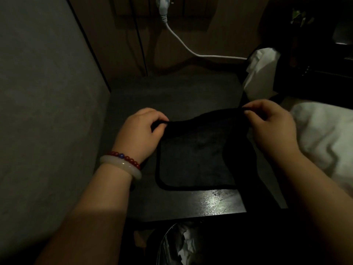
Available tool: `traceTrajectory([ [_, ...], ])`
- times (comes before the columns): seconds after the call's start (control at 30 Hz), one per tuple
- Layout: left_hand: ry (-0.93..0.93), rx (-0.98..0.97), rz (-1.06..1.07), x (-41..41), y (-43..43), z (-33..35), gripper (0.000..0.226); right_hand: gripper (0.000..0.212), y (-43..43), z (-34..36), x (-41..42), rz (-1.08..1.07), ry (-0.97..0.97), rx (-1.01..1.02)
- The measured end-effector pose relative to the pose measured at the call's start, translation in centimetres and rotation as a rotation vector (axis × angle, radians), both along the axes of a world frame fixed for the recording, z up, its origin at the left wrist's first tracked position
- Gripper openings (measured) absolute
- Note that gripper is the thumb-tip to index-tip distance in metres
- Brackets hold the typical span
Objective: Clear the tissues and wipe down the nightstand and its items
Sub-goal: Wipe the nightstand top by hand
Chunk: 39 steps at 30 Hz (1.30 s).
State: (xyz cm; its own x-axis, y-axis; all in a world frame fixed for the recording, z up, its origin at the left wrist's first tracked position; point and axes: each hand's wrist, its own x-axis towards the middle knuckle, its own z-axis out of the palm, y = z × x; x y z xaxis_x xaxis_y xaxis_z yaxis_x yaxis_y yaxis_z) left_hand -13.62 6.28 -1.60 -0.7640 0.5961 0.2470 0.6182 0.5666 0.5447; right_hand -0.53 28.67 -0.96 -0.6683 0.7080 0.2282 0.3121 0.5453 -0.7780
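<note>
Left hand [142, 129]: fingers curled, pinching the upper left corner of the cloth; back of the hand faces the camera
Right hand [271, 124]: thumb and fingers pinch the upper right corner of the same cloth; held a little further back than the left
Cloth [194, 153]: dark, with a darker stitched border and rounded corners; top edge stretched between the two hands; lower part lies flat on the nightstand, its bottom edge near the front; right side folded or bunched, detail lost in shadow
Bracelets [122, 165]: on the left wrist; one pale smooth bangle, one string of red beads with a single blue bead, touching each other
Nightstand [219, 201]: dark top; glossy streaks at the front right, just beside the cloth's lower edge
Tissue [261, 71]: white, crumpled, at the back right of the nightstand, well apart from the hands
Cable [183, 44]: white; runs from the wall down and right towards the tissue
Bedding [324, 134]: white, just right of the right hand
Bin [172, 243]: below the nightstand's front edge; crumpled white paper inside
Grey panel [47, 92]: fills the left side, beside the nightstand
</note>
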Motion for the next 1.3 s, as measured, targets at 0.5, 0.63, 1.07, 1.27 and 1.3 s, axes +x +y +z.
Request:
traceTrajectory([
  [0.5, -0.224, -0.702, -0.344, 5.5, 0.0, 0.2, 0.065, 0.073, -3.7, -2.1, 7.0, 0.698, -0.565, 0.397],
  [0.63, -0.214, -0.77, -0.33, 7.6, 1.4, -2.4, 0.069, 0.088, -5.7, -4.6, 5.8, 0.666, -0.752, 0.593],
  [1.07, -0.025, -0.712, -0.312, 7.7, 3.3, -4.9, 0.068, 0.071, -2.9, -3.9, 6.6, 0.462, -1.043, 0.463],
  [1.27, -0.085, -0.603, -0.274, 7.7, 4.5, -2.5, 0.056, 0.048, -3.0, -1.5, 7.0, 0.361, -0.582, 0.499],
  [1.3, -0.075, -0.551, -0.256, 7.8, 4.9, -1.9, 0.052, 0.044, -2.9, -0.8, 7.3, 0.326, -0.477, 0.505],
])
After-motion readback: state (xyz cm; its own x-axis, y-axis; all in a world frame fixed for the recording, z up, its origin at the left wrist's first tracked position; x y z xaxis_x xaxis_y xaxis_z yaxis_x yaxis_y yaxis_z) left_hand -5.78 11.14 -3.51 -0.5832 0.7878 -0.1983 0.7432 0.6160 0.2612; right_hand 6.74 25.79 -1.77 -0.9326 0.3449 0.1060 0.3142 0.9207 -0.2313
